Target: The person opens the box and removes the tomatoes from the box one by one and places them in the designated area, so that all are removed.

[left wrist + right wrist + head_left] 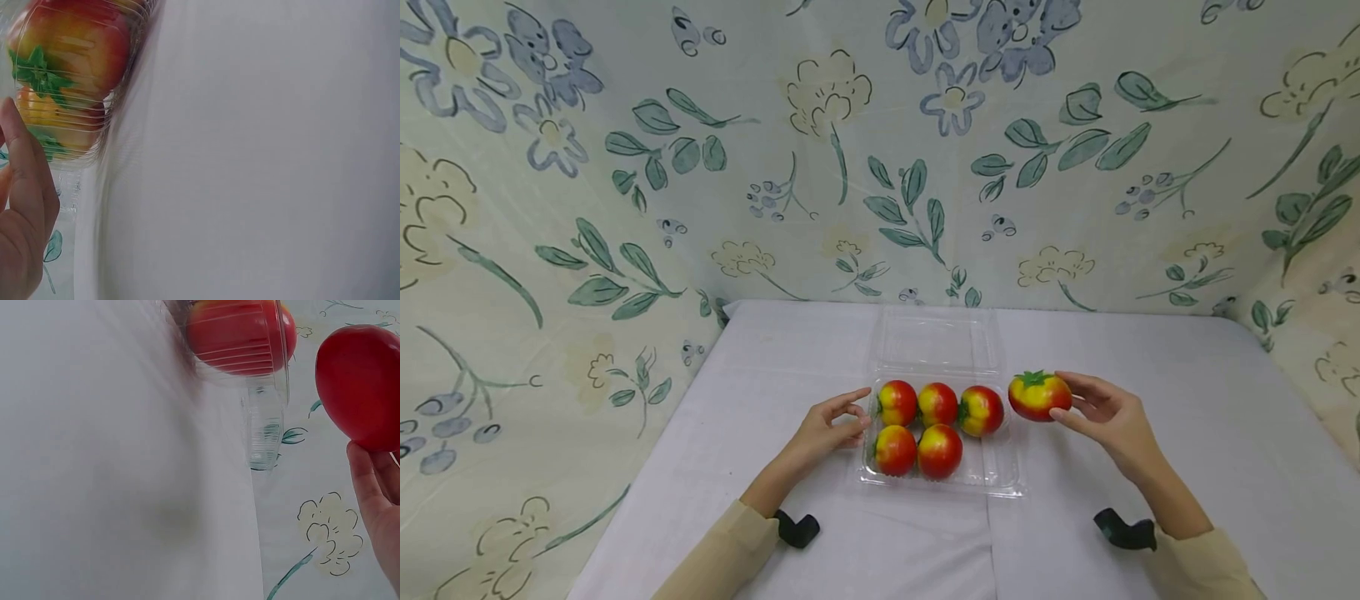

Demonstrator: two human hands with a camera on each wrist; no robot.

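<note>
A clear plastic clamshell container (992,483) lies on the table with its lid (936,342) folded back. Inside are several red-and-yellow tomatoes with green leafy tops, three in the far row, including a tomato (981,411) at its right end, and two in the near row, such as the tomato (940,452) in the middle. My right hand (1108,421) pinches another tomato (1040,396) between thumb and fingers, just right of the container and above the table. At the container's left wall, my left hand (827,429) has its extended fingertips right at the rim.
White cloth covers the table (790,358). Behind and to the sides hangs a floral curtain (895,125). Black straps (797,529) show at both wrists beside the beige sleeves (722,550).
</note>
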